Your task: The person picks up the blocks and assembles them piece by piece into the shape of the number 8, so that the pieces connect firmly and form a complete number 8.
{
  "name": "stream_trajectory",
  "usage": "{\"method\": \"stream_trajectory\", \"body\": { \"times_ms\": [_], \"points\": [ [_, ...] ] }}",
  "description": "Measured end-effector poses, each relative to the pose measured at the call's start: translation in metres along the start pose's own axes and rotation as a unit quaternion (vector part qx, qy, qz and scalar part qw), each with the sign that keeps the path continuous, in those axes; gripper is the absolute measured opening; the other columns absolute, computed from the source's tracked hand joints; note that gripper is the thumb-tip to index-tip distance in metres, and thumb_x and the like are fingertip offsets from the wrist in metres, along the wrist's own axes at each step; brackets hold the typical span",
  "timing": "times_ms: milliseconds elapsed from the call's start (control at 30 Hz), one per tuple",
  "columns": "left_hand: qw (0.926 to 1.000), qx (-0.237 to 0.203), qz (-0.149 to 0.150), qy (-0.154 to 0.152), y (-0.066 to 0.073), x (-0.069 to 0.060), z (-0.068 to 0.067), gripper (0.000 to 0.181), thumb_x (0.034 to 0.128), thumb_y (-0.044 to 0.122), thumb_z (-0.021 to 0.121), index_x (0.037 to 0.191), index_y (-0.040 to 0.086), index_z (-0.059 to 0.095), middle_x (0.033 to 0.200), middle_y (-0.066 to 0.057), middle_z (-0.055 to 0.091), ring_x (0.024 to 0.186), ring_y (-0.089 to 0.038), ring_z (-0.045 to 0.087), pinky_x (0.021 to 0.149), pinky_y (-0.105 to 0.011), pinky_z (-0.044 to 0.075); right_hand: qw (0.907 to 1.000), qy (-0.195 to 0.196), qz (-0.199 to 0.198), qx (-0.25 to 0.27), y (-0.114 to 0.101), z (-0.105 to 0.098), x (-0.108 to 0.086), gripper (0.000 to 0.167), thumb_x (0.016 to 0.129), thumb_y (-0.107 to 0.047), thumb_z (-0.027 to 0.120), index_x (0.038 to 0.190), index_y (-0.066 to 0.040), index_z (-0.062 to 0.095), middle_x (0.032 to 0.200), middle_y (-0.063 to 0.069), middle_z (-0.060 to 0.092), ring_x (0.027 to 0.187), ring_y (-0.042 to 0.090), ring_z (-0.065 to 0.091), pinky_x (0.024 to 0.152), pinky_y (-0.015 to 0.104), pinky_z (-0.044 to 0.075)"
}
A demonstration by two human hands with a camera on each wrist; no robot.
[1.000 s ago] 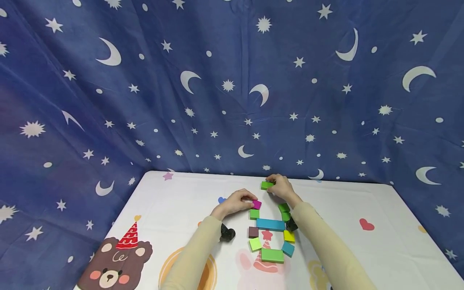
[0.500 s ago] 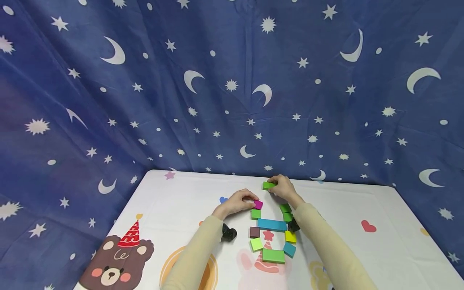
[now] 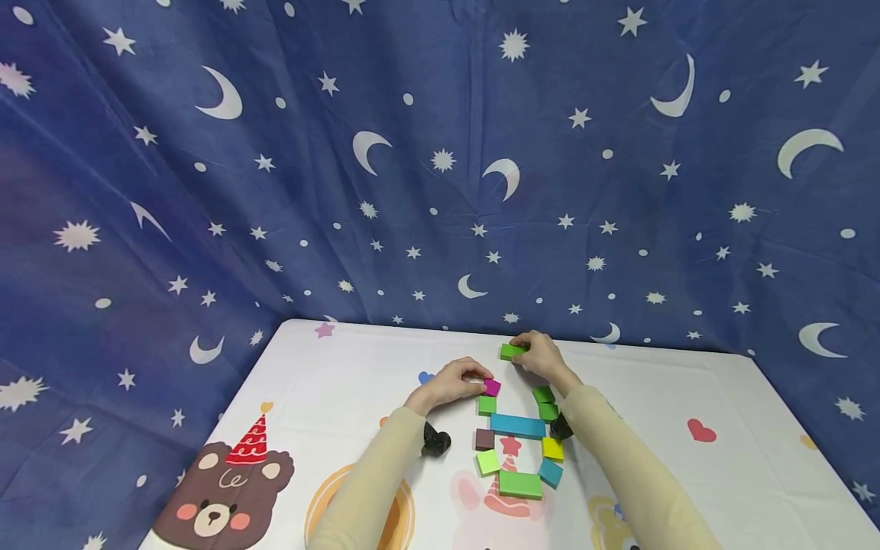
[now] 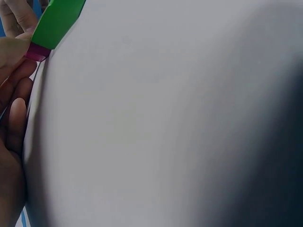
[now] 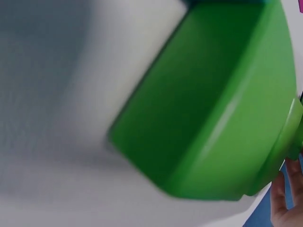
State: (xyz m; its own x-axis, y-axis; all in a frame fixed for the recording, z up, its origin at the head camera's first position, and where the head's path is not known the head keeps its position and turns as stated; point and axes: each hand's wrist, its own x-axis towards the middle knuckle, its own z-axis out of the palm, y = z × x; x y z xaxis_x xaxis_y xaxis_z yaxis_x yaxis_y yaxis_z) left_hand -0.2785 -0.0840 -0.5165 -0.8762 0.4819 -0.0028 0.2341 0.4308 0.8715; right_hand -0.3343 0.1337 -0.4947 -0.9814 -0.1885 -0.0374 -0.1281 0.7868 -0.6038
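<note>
In the head view, my left hand (image 3: 451, 382) pinches a magenta block (image 3: 491, 387) on the table, just behind a small green block (image 3: 486, 405). The left wrist view shows the fingers (image 4: 16, 116) at the magenta block (image 4: 38, 52), with a green block (image 4: 59, 21) against it. Farther back, my right hand (image 3: 541, 357) holds a green block (image 3: 510, 352) by its right end, near the table's back edge. In the right wrist view a large, close green block (image 5: 208, 104) fills the middle, and a few right-hand fingers (image 5: 279, 196) show at the lower right.
Nearer me, blocks form a ladder-like outline: a long blue block (image 3: 517, 425), brown (image 3: 484, 440), yellow (image 3: 553, 449), lime (image 3: 488, 463), teal (image 3: 550, 473) and a long green one (image 3: 520, 485). Two green blocks (image 3: 544, 395) lie beside my right forearm. A starry blue curtain (image 3: 412, 191) hangs behind the table.
The head view has shifted slightly, moving the whole scene a little to the right. Both hands keep their hold, and the blocks stay where they were.
</note>
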Motion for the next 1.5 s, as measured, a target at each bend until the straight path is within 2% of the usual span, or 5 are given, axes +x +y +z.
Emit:
{"method": "stream_trajectory", "body": {
  "times_ms": [333, 600, 933, 1200, 1500],
  "points": [
    [1.0, -0.004, -0.005, -0.003, 0.0, 0.001, 0.002, 0.024, 0.0894, 0.011, 0.065, 0.113, 0.01, 0.069, 0.112, -0.006, 0.064, 0.102, -0.012, 0.056, 0.094, -0.023, 0.044, 0.9999, -0.012, 0.001, 0.0, -0.002, -0.003, -0.005, 0.033, 0.082, -0.011, 0.071, 0.114, -0.005, 0.069, 0.108, 0.014, 0.061, 0.098, 0.027, 0.054, 0.092, 0.045, 0.044],
    [1.0, 0.003, 0.006, 0.001, -0.002, 0.002, 0.002, 0.022, 0.0892, 0.011, 0.066, 0.111, 0.008, 0.069, 0.11, -0.008, 0.064, 0.101, -0.014, 0.056, 0.091, -0.022, 0.044, 0.9989, -0.04, -0.008, -0.021, -0.007, -0.006, -0.009, 0.032, 0.081, -0.013, 0.073, 0.112, -0.007, 0.07, 0.106, 0.011, 0.063, 0.094, 0.024, 0.054, 0.089, 0.043, 0.045],
    [0.9999, -0.005, 0.011, 0.002, -0.002, 0.002, 0.002, 0.023, 0.0887, 0.009, 0.065, 0.112, 0.008, 0.068, 0.112, -0.01, 0.064, 0.101, -0.019, 0.057, 0.09, -0.024, 0.044, 0.9961, -0.078, -0.027, -0.029, -0.012, -0.011, -0.018, 0.03, 0.08, -0.012, 0.073, 0.109, -0.005, 0.07, 0.097, 0.009, 0.066, 0.086, 0.021, 0.053, 0.08, 0.037, 0.043],
    [0.9998, -0.021, -0.002, 0.006, -0.002, 0.003, 0.002, 0.027, 0.0875, 0.007, 0.066, 0.115, 0.007, 0.064, 0.109, -0.011, 0.065, 0.093, -0.009, 0.056, 0.086, -0.02, 0.045, 0.9941, -0.1, -0.032, -0.025, -0.013, -0.012, -0.022, 0.029, 0.08, -0.01, 0.073, 0.108, -0.004, 0.07, 0.099, 0.009, 0.067, 0.088, 0.021, 0.055, 0.087, 0.041, 0.045],
    [0.9996, -0.027, -0.004, 0.006, -0.002, 0.003, 0.002, 0.026, 0.0867, 0.007, 0.067, 0.113, 0.007, 0.064, 0.107, -0.011, 0.065, 0.09, -0.007, 0.055, 0.083, -0.019, 0.044, 0.9925, -0.106, -0.057, -0.02, -0.01, -0.012, -0.027, 0.027, 0.078, -0.01, 0.074, 0.104, -0.005, 0.07, 0.095, 0.007, 0.066, 0.085, 0.018, 0.055, 0.082, 0.036, 0.046]
  ]
}}
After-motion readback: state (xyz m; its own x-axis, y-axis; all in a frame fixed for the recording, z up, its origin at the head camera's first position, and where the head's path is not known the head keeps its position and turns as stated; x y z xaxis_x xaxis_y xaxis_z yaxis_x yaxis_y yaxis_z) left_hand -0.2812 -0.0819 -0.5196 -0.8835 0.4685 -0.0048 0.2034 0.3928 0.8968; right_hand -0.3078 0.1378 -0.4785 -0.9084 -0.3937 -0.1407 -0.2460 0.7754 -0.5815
